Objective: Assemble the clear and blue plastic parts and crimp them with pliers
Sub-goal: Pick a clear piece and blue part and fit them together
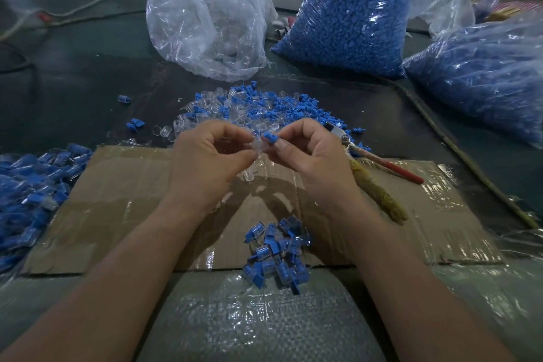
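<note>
Pliers [342, 135] head half hidden behind right hand [305, 153] at cardboard's [117, 200] far edge; blue pile [29, 185] left of cardboard cut off.

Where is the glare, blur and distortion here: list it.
Head view: glare streaks the clear bag and taped cardboard; light dim, far-left table murky; wide-angle bends the edges; left hand, right hand and blue part sharp.

Bare cardboard [123, 203] lies open between the finished pile [277, 253] and loose parts [249, 109].
</note>
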{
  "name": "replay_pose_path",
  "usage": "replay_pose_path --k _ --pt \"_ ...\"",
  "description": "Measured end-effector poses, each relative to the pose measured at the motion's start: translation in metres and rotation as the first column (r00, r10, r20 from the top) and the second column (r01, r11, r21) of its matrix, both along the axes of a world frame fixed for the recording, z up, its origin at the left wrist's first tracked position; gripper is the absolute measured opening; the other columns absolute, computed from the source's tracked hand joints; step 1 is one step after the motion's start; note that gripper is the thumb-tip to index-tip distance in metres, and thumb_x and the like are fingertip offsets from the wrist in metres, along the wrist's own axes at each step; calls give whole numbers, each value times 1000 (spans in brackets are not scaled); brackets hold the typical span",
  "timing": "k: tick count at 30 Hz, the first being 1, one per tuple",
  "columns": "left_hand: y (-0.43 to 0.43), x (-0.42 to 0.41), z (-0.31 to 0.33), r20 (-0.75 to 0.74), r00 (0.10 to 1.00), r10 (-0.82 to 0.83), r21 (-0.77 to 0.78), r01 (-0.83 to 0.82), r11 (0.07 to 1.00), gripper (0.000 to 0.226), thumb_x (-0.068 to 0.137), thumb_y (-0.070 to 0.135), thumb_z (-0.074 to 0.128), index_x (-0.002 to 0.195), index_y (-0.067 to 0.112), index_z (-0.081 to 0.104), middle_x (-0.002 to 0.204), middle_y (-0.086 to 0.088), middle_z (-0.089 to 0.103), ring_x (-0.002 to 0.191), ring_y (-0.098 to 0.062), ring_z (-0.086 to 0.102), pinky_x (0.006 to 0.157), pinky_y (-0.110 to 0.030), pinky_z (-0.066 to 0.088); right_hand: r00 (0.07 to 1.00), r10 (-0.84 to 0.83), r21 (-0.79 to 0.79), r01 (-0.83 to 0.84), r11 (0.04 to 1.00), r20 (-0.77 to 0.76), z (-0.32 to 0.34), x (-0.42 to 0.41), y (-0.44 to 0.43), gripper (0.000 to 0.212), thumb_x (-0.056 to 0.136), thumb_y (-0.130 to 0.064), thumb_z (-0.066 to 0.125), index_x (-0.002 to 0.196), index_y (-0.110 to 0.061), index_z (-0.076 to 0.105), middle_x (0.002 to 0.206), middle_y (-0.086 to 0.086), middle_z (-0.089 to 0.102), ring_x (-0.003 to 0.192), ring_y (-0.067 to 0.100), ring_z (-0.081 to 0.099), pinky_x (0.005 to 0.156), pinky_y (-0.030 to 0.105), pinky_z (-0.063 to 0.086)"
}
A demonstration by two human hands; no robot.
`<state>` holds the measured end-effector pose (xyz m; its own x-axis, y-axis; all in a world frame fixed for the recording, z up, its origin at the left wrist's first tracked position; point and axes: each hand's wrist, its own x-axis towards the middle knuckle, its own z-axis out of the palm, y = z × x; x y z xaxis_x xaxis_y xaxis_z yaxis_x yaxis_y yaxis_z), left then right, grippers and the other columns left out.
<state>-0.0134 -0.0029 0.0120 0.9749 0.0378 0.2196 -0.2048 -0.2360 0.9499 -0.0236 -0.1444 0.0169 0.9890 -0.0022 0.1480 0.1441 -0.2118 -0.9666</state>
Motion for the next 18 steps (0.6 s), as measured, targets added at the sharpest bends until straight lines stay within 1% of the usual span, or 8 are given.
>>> replay_pose_path --k 2,4,8,11,14,16,18 --pt "0 0 0 -26 1000 -11 -25 10 1000 26 68 2 77 80 23 65 77 4 68 67 -1 66 59 -8 49 1000 4 -7 -4 1000 -5 -1 0 0 20 86 -5 59 77 -22 56 89 12 67 88 28 64 83 44 53" --pt "1 0 0 -53 998 -38 -32 36 999 23 68 1 76 78 20 66 75 1 68 65 -4 65 59 -10 51 1000 6 -20 -6 1000 -7 -2 0 0 20 86 -6 60 77 -23 57 90 13 67 88 29 64 84 46 53" --pt "1 -1 2 -82 994 -74 -82 67 994 21 70 -5 73 72 14 62 70 -3 66 57 -4 61 54 -10 49 999 -32 -70 33 997 19 -3 -1 2 18 85 -8 62 77 -24 57 85 9 66 83 27 64 79 49 53" --pt "2 0 2 -78 995 -69 -129 58 990 19 72 -5 71 73 12 63 72 -8 66 60 -8 62 56 -11 50 993 -74 -170 89 981 95 -3 -1 1 21 83 -8 64 73 -25 56 78 7 66 77 24 65 72 45 55" --pt "2 0 1 -68 995 -79 -98 72 993 17 73 -3 70 71 12 63 73 -10 67 65 -16 64 59 -14 52 990 -65 -220 91 971 126 -3 -2 0 22 80 -7 66 69 -23 56 72 5 64 71 23 65 66 44 55" --pt "2 0 0 -62 995 -81 -85 76 993 17 73 -2 70 70 13 63 72 -9 67 65 -16 64 60 -13 52 989 -66 -255 98 962 132 -5 -3 1 20 78 -8 68 67 -20 56 68 2 63 66 18 62 61 38 55" --pt "2 0 0 -55 995 -83 -67 79 995 19 72 -2 71 69 15 64 69 -6 67 62 -12 63 59 -13 52 987 -73 -296 113 948 144 -6 -3 1 20 77 -9 68 66 -20 55 65 0 60 61 12 58 55 29 53"
